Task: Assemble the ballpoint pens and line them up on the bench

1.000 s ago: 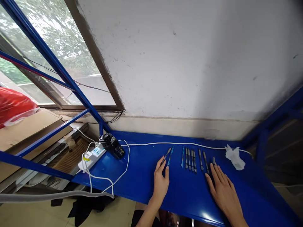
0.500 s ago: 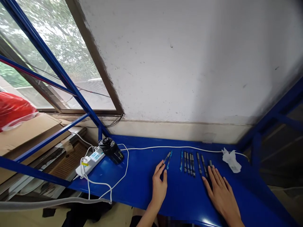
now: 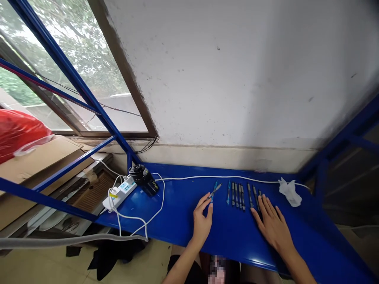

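My left hand (image 3: 203, 221) has its fingertips on a dark pen (image 3: 217, 188), which lies across a light-blue pen (image 3: 216, 184) on the blue table (image 3: 177, 205). To the right, another light-blue pen (image 3: 228, 192) lies beside a row of several dark pens (image 3: 238, 195). Two more dark pens, (image 3: 250, 195) and its neighbour (image 3: 255, 197), are spaced a little apart from that row. My right hand (image 3: 274, 225) rests flat with its fingers spread, its fingertips over one more dark pen (image 3: 260, 194) that they partly hide.
At the left are a black bottle-like object (image 3: 144, 181) and a white power strip (image 3: 120, 192) with looped cords. A white cable (image 3: 207, 177) runs along the back. Crumpled tissue (image 3: 290, 192) lies at the right. Blue frame bars (image 3: 100, 112) rise at the left.
The dark pen at my left hand has swung rightward and now crosses the light-blue pen. My right hand has shifted slightly left over the rightmost pen. The camera view has shifted a little.
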Available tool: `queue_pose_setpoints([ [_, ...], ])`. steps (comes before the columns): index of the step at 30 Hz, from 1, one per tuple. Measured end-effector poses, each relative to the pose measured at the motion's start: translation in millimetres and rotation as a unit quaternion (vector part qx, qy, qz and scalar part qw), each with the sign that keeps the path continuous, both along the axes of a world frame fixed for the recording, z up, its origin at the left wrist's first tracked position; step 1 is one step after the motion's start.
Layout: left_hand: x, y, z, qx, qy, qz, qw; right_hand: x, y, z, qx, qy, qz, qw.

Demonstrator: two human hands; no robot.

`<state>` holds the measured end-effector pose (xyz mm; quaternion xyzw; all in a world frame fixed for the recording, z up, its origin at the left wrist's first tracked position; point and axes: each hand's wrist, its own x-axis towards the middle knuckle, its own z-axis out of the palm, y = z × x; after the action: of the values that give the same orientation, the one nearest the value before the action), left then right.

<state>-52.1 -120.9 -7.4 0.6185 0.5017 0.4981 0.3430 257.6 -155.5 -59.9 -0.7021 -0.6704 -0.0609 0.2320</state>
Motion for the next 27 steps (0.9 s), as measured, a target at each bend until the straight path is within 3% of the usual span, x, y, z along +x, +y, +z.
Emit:
queue_pose_setpoints([
  [4, -3.2, -6.7, 9.2, 0.018, -0.029, -0.030, 0.999, -14.5, 1.0, 16.4, 0.043, 0.054, -0.028, 0.997],
  [7, -0.9, -21.5, 14.8, 0.034, -0.046, -0.064, 0.996, -42.5, -10.3, 35.3, 0.039, 0.217, -0.004, 0.975],
  [9, 5.5, -35.8, 18.1, 0.043, -0.044, -0.098, 0.993, -67.6, -18.9, 47.5, -0.020, 0.373, 0.042, 0.927],
  [11, 14.1, -50.6, 22.3, 0.055, -0.031, -0.153, 0.986, -92.2, -25.3, 58.4, -0.047, 0.506, 0.087, 0.857],
  [13, 21.2, -62.7, 27.5, 0.062, -0.016, -0.217, 0.974, -110.2, -29.4, 68.3, -0.062, 0.572, 0.116, 0.810],
  [14, 23.0, -67.1, 30.1, 0.060, -0.011, -0.242, 0.968, -115.6, -31.1, 72.9, -0.062, 0.583, 0.116, 0.802],
  [17, 18.9, -74.4, 35.4, 0.048, 0.002, -0.264, 0.963, -117.8, -36.9, 85.3, -0.042, 0.556, 0.101, 0.824],
  [22, -8.7, -79.5, 29.0, 0.007, -0.061, -0.196, 0.979, -101.7, -47.2, 103.7, 0.014, 0.438, 0.072, 0.896],
  [27, -28.0, -80.1, 19.0, -0.042, -0.112, -0.155, 0.981, -94.4, -48.3, 113.9, 0.039, 0.407, 0.067, 0.910],
])
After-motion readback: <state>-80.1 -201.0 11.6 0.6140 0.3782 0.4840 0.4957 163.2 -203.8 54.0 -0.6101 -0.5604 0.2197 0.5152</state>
